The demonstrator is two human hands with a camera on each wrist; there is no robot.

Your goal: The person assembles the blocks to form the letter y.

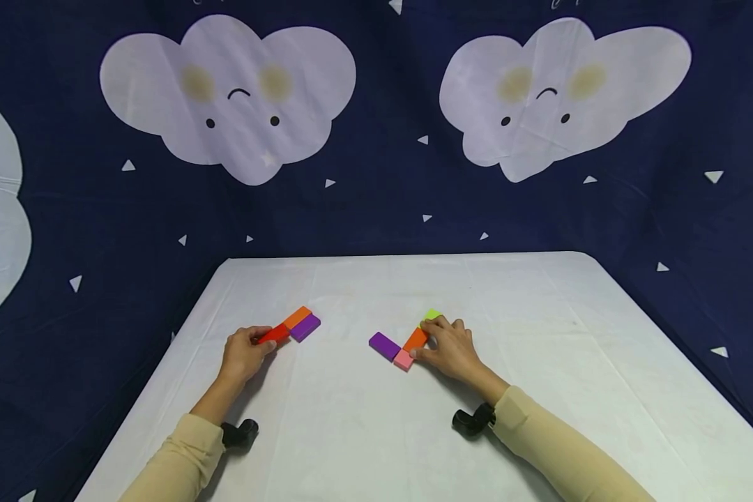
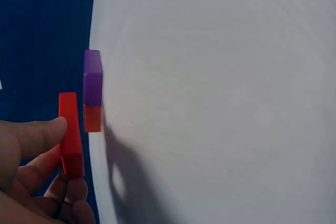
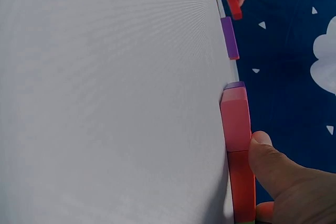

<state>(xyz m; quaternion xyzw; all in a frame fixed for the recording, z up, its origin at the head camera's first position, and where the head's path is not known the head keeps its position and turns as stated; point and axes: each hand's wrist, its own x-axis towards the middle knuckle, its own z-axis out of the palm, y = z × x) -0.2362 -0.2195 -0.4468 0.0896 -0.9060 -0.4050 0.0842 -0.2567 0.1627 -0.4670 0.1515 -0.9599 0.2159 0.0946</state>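
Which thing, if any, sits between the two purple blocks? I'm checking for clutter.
Nothing: between the left purple block and right purple block, the head view shows bare white table.

1. The person wears a long-sleeved top in a soft cream colour.
2. The left sleeve [image 1: 178, 453] goes all the way down to the wrist and has small folds near the cuff.
3. The right sleeve [image 1: 558, 450] is the same cream colour and also ends at the wrist, with a plain snug cuff.
4. A small black camera [image 1: 240, 433] sits on the left wrist, just past the cuff. It looks like a short, round tube.
5. Another small black camera [image 1: 473, 420] sits on the right wrist, held by a dark band.
6. The left hand [image 1: 243, 354] is bare, with no glove or ring to see.
7. The right hand [image 1: 452, 347] is bare too, with short, plain nails.
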